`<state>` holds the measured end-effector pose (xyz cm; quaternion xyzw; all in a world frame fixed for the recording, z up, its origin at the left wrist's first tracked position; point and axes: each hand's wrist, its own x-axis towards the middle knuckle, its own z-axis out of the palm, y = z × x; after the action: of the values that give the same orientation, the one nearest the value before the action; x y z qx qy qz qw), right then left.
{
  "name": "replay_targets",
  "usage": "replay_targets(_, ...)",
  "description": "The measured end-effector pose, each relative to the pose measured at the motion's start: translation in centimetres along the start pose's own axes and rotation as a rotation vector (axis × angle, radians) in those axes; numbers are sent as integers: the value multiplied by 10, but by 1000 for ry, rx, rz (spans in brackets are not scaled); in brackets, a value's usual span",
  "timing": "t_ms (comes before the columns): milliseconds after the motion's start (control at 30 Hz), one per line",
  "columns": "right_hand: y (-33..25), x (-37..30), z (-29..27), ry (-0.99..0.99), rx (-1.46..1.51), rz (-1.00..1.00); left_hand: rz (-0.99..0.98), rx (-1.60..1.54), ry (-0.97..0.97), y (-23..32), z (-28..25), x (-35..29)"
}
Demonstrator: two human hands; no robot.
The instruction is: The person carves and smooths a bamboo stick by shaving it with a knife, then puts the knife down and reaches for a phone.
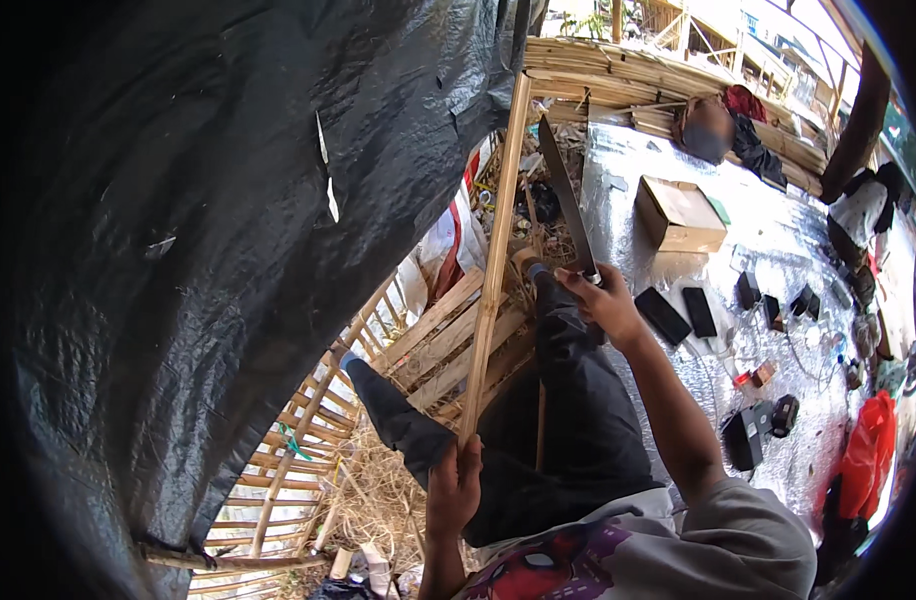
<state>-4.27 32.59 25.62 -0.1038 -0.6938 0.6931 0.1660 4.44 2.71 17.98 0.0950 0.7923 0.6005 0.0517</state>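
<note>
My left hand (454, 488) is closed around the lower end of a long split-bamboo strip (497, 250). The strip runs upward and slightly right from that hand, past my legs to the stacked bamboo at the back. My right hand (604, 302) grips a machete (568, 198) by its handle, mostly hidden by the fingers. Its dark blade points up and a little left, to the right of the strip and apart from it along most of its length. My dark trousers (588, 400) show between and below the hands.
A black plastic sheet (228, 200) covers the left. Wooden planks (448, 345) and a bamboo-slat floor (288, 460) with shavings lie below. On the silvery mat (618, 160) at right are a cardboard box (683, 215), phone-like black slabs (663, 315) and a red bag (868, 455).
</note>
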Motion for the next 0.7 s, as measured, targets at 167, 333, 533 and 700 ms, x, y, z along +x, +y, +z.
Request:
replay_targets(167,-16,-45,41,-148,212,72,30,-12,-57,-1,1,-4)
replay_targets(333,18,-89,78,-180,193,-182,-43,45,-191,27,10,3)
replay_targets(533,-1,-78,77,-106,146,-28,-26,-177,-259,17,12,6)
replay_targets(700,-31,-25,43,54,213,-119,-162,-27,-361,-5,-6,0)
